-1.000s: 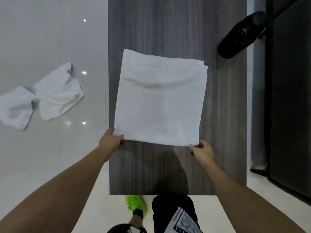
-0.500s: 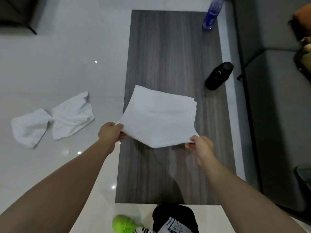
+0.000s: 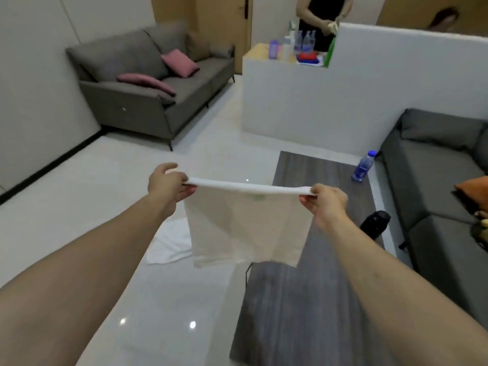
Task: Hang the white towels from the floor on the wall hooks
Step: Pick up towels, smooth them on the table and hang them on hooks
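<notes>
A folded white towel (image 3: 245,225) hangs in the air in front of me, stretched flat by its top edge. My left hand (image 3: 169,184) pinches the top left corner and my right hand (image 3: 326,200) pinches the top right corner. A second white towel (image 3: 169,244) lies crumpled on the glossy floor behind and below the held one, partly hidden by it. No wall hooks are in view.
A dark wood low table (image 3: 303,307) stands to the right below the towel, with a blue water bottle (image 3: 363,166) and a black bottle (image 3: 373,225) near its right edge. Grey sofas stand at far left (image 3: 148,85) and right (image 3: 435,180). A white partition (image 3: 343,101) and a person (image 3: 322,19) are beyond.
Both hands lifted the towel off the table and raised it until it hangs vertically. My view swung up from the tabletop to the room.
</notes>
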Tool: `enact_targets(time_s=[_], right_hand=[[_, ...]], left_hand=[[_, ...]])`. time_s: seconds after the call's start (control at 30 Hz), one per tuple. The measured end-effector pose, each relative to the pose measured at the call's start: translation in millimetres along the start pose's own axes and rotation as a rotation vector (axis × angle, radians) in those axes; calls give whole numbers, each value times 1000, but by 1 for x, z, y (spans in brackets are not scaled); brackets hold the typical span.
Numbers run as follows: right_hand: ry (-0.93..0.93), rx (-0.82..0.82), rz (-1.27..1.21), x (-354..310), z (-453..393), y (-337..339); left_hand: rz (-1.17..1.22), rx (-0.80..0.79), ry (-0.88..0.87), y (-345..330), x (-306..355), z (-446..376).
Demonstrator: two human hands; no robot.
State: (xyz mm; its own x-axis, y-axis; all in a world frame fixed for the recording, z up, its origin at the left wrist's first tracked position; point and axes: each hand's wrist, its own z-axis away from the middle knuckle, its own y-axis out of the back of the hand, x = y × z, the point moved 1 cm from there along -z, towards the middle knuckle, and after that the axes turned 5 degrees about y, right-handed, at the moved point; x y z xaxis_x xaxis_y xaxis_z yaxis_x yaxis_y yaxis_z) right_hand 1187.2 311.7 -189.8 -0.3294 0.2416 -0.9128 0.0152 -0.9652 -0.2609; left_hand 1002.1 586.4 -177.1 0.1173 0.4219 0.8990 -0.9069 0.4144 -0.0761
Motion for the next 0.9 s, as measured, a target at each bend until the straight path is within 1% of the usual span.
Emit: enact_targets(time_s=[0.1,0.2,0.27,0.33,0.4,0.43,0.5,0.6,0.67,0.73,0.8,0.9], right_hand=[[164,-150,70,-6,50,-66],[288,-312,171,-5,104,-134],[374,-411,286,0,143,-178],[563,-496,472,7,183,-220],[812,-556,688,15,223,-262],[910,-593,743,19,243,-282],[1020,-694,759,29,278,-323],[1123,-825,719,50,327,-381],[1181,-913,668,70,364,-421],[1201,-999,618,92,406,-459],[1203,-1097,621,113,451,-498],[1223,-1238,666,144,520,-554]], left_hand=[[24,59,-94,78,46,19],[33,154,-191,156,85,38],[-69,242,-295,206,105,52],[-216,355,-382,257,121,70],[-357,506,-468,306,133,89],[-427,592,-515,331,139,97],[-529,767,-566,380,149,113],[-599,1005,-565,455,158,134],[-649,1122,-548,505,159,148],[-685,1223,-498,551,159,163],[-714,1317,-455,597,159,178],[-742,1415,-494,665,160,204]])
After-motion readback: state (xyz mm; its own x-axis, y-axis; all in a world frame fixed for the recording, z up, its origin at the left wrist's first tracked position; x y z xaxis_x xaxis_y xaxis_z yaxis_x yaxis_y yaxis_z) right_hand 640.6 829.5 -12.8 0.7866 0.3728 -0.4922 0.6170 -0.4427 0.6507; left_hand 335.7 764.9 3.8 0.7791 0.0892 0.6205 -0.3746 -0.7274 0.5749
